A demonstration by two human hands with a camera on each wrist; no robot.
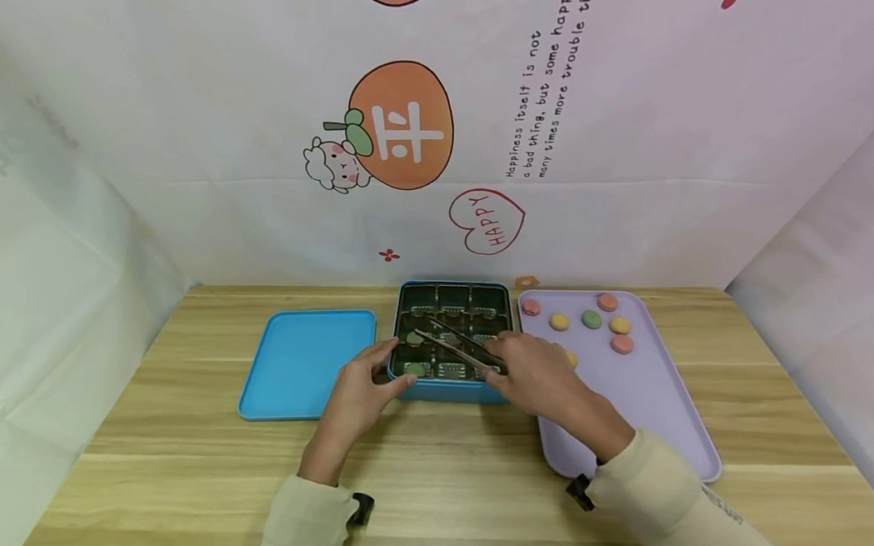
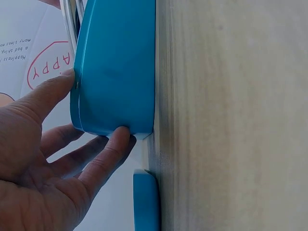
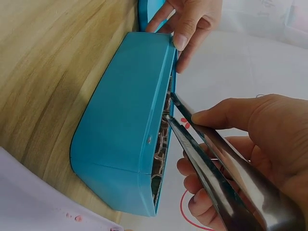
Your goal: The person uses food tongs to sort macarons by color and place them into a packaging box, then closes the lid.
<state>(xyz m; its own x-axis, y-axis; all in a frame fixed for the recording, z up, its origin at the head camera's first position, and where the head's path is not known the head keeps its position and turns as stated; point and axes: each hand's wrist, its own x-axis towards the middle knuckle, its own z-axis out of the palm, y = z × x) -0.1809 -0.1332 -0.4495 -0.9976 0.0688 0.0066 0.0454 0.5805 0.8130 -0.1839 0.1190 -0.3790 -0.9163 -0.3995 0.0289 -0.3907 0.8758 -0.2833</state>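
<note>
Blue tin (image 1: 448, 388) braced by left hand (image 1: 360, 389); right hand (image 1: 532, 372) pinches metal tongs (image 1: 457, 347), tips narrow. Recommend lowering squarely into compartment, keeping tin steady.

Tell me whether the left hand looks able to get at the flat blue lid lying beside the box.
Probably yes. The left hand rests on the blue box's near-left corner, and the flat blue lid lies right beside it on the wooden table with nothing between.
</note>
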